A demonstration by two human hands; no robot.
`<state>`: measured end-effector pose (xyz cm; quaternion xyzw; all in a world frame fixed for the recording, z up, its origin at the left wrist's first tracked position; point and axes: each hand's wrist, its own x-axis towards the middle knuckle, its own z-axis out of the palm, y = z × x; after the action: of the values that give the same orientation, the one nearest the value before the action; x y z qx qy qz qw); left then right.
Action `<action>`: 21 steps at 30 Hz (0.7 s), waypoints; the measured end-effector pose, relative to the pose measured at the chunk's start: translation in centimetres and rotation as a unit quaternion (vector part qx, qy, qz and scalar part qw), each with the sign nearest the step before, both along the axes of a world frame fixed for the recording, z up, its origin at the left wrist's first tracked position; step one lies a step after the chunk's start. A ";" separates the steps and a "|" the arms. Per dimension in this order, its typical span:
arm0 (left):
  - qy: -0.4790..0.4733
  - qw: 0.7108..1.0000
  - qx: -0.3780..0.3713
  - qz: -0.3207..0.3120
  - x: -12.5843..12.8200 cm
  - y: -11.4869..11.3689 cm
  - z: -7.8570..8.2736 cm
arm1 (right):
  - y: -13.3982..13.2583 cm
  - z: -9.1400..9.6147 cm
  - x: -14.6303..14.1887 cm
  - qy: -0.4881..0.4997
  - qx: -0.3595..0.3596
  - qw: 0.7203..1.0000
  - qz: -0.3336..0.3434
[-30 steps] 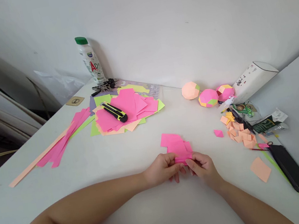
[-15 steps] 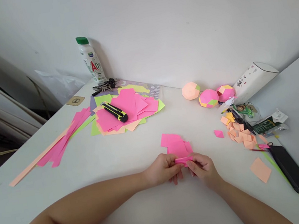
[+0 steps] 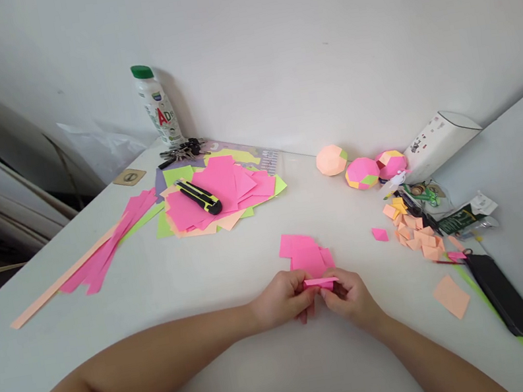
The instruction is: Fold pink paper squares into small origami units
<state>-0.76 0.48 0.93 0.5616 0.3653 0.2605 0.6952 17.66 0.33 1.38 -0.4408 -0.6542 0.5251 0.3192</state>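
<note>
A small folded piece of pink paper [image 3: 321, 283] is pinched between both hands above the table. My left hand [image 3: 281, 299] is closed on its left end, the thumb pressing along the front. At the other end my right hand [image 3: 351, 295] grips it between thumb and fingers. Just beyond the hands lie several loose pink paper pieces [image 3: 305, 254], overlapping one another. To the right of these sits a single folded pink piece [image 3: 379, 234]. The fingertips behind the held paper are partly hidden.
A black utility knife [image 3: 199, 196] lies on a pile of coloured paper [image 3: 255, 187]. Left of it are long paper strips [image 3: 112, 244]. Faceted paper balls [image 3: 362, 173], folded orange pieces [image 3: 419, 236] and a black pouch [image 3: 506, 295] are on the right. A bottle [image 3: 158, 109] stands at the back.
The right thumb has shifted slightly left along the pink paper, and the paper's upper flap now sticks out toward the right fingers. The view has moved slightly.
</note>
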 end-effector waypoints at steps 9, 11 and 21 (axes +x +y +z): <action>-0.010 1.000 -0.006 -0.013 -0.1 0.1 -0.1 | 0.1 0.2 0.2 0.005 -0.012 1.000 0.024; -0.016 1.000 -0.005 -0.008 -0.1 0.1 0.0 | 0.3 0.1 0.6 0.019 -0.032 0.999 0.026; -0.037 0.999 -0.015 0.009 0.0 0.3 0.0 | 0.3 -0.5 1.0 0.071 -0.057 0.995 0.035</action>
<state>-0.78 0.73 0.89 0.5377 0.3484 0.2819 0.7142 18.66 0.61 0.91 -0.3965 -0.6137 0.6028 0.3205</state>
